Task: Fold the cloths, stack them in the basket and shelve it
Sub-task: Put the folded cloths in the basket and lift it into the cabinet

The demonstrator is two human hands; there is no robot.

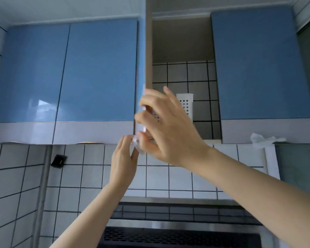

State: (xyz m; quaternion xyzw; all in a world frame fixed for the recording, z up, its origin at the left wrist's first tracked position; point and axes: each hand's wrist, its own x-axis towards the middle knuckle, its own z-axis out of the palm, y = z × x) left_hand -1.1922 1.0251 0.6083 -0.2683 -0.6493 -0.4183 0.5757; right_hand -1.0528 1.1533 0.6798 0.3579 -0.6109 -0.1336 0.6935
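Both hands are raised to an open wall cabinet whose blue door [141, 68] is seen edge-on, swung out toward the camera. The right hand [165, 126] is held at the door's lower edge with fingers spread and slightly bent; the fingertips lie against the door edge, though whether the edge is gripped cannot be told because of blur. The left hand [123, 163] is lifted just below it, and its thumb and fingers pinch the bottom corner of the door, where a small pale, blurred shape is seen. A white perforated basket [185, 104] stands on the cabinet shelf inside the open compartment, partly hidden behind the right hand. Its contents cannot be seen. A crumpled white cloth [263, 140] hangs at the underside of the closed cabinet to the right.
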